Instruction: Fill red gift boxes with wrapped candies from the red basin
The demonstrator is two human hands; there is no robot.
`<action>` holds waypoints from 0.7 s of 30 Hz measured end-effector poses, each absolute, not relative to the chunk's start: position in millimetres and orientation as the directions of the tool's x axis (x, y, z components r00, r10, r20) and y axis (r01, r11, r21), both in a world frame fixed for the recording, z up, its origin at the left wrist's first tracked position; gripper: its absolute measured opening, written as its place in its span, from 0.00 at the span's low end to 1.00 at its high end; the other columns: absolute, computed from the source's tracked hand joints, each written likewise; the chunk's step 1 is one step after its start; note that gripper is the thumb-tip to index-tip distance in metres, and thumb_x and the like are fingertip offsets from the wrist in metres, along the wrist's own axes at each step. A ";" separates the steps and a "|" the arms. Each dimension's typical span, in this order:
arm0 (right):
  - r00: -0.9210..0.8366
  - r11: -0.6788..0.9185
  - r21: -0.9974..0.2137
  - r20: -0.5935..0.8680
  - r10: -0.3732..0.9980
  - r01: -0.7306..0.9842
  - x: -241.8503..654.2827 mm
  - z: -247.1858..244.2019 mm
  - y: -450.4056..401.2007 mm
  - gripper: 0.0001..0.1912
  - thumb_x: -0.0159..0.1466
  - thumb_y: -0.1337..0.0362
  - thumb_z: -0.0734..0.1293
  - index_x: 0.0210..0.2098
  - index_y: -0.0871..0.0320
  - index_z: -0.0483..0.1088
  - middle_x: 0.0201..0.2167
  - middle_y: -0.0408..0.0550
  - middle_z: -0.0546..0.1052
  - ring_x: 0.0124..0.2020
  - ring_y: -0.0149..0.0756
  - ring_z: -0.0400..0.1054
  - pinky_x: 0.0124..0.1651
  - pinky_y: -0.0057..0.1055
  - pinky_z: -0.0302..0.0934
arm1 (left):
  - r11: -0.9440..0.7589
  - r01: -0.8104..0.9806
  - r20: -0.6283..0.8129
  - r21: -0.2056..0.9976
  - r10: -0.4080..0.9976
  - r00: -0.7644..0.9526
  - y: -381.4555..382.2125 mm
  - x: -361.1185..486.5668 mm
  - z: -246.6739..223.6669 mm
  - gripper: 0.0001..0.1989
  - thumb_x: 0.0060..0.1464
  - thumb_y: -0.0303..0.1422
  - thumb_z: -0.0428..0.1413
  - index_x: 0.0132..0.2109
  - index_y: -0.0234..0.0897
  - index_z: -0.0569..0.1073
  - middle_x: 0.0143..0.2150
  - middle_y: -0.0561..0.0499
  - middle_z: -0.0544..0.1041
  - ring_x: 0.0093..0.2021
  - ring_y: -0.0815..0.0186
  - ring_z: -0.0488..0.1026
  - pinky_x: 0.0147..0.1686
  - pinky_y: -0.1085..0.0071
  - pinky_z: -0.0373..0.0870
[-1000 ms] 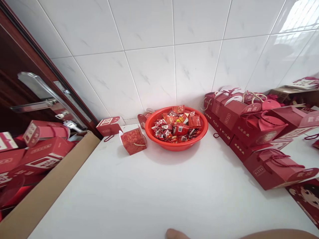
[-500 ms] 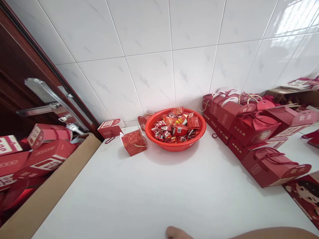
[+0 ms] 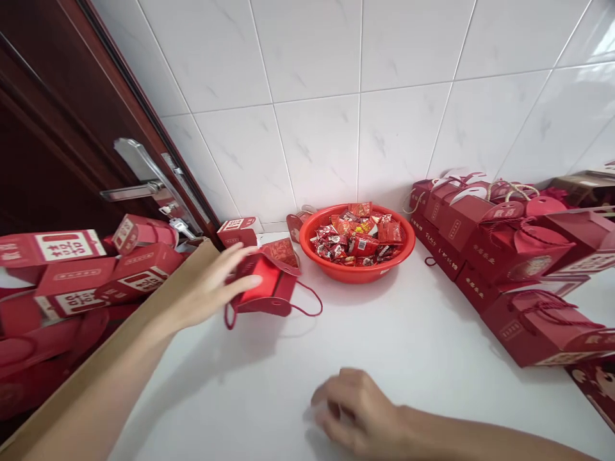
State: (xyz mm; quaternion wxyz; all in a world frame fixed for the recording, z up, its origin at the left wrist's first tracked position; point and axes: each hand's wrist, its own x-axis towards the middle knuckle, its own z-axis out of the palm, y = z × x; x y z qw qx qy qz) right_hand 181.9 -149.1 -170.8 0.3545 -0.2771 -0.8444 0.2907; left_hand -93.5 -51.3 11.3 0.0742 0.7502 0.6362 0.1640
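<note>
My left hand (image 3: 216, 285) grips a red paper gift box (image 3: 262, 282) with dark red cord handles, tilted above the white table. Its thumb lies across the box's near side, and the cords hang loose. Just behind stands a patterned red box (image 3: 282, 251), partly hidden by the held one. Low in the middle of the view, my right hand (image 3: 355, 410) is over the tabletop, fingers loosely curled with a gap to the thumb and nothing visible in them. Beyond both hands sits a red plastic basket (image 3: 358, 272) heaped with wrapped candies (image 3: 360, 240).
A cardboard carton (image 3: 202, 253) full of red gift boxes stands at the left, beside a dark door with a metal handle (image 3: 132, 191). Stacked red boxes (image 3: 509, 256) line the right side. A white tiled wall (image 3: 317, 147) closes off the back.
My left hand has come into view gripping a red gift box. My right hand has moved farther into the picture. The view has turned slightly left.
</note>
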 end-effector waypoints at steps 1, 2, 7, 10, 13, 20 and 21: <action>-0.514 0.627 -0.732 0.442 0.735 0.267 188.0 -158.8 -141.7 0.08 0.66 0.63 0.62 0.43 0.56 0.71 0.25 0.42 0.76 0.24 0.29 0.66 0.33 0.27 0.62 | -0.199 0.913 0.095 0.357 0.980 0.176 -46.7 -81.9 6.2 0.35 0.55 0.60 0.50 0.65 0.51 0.67 0.71 0.49 0.62 0.67 0.45 0.63 0.62 0.55 0.66; -0.441 0.575 -0.771 0.431 0.787 0.272 193.9 -147.2 -133.5 0.08 0.68 0.62 0.61 0.43 0.56 0.70 0.27 0.42 0.76 0.22 0.28 0.64 0.31 0.27 0.62 | -0.217 0.898 0.072 0.382 0.976 0.206 -42.1 -71.0 0.7 0.37 0.54 0.61 0.50 0.66 0.50 0.66 0.72 0.49 0.59 0.70 0.44 0.59 0.64 0.54 0.63; -0.230 0.513 -0.763 0.458 0.859 0.395 207.8 -109.3 -90.7 0.16 0.66 0.54 0.66 0.48 0.55 0.63 0.42 0.49 0.76 0.25 0.28 0.65 0.32 0.29 0.64 | -0.275 0.822 0.020 0.498 0.952 0.306 -30.3 -40.7 -24.1 0.39 0.56 0.60 0.49 0.68 0.46 0.63 0.74 0.46 0.55 0.74 0.48 0.51 0.67 0.52 0.57; -0.213 0.510 -0.725 0.467 0.858 0.464 205.7 -100.6 -69.7 0.15 0.66 0.53 0.65 0.46 0.56 0.65 0.42 0.49 0.76 0.23 0.28 0.64 0.30 0.29 0.62 | -0.313 0.783 0.026 0.537 0.934 0.355 -28.9 -37.2 -35.0 0.36 0.58 0.58 0.50 0.67 0.48 0.65 0.74 0.47 0.56 0.74 0.50 0.51 0.68 0.53 0.56; -0.265 0.540 -0.662 0.476 0.838 0.520 202.7 -94.4 -54.9 0.08 0.68 0.59 0.62 0.36 0.56 0.68 0.35 0.46 0.77 0.24 0.28 0.65 0.31 0.28 0.60 | -0.344 0.780 0.057 0.522 0.927 0.371 -29.2 -36.0 -43.0 0.31 0.59 0.54 0.51 0.64 0.47 0.69 0.74 0.46 0.57 0.73 0.51 0.54 0.66 0.56 0.60; -0.237 0.521 -0.596 0.491 0.839 0.610 208.4 -67.0 -47.7 0.17 0.68 0.56 0.63 0.25 0.56 0.65 0.22 0.42 0.73 0.22 0.29 0.62 0.28 0.26 0.53 | -0.300 0.887 0.114 0.352 0.954 0.277 -33.9 -37.6 -37.9 0.26 0.61 0.52 0.49 0.57 0.44 0.76 0.71 0.44 0.63 0.69 0.47 0.61 0.65 0.51 0.62; -0.229 0.511 -0.597 0.485 0.844 0.619 210.4 -62.5 -47.6 0.17 0.68 0.56 0.63 0.24 0.56 0.64 0.21 0.42 0.72 0.22 0.29 0.62 0.27 0.26 0.52 | -0.300 0.896 0.119 0.326 0.954 0.276 -31.5 -38.6 -35.5 0.26 0.61 0.52 0.49 0.57 0.44 0.77 0.70 0.43 0.65 0.69 0.46 0.61 0.65 0.50 0.61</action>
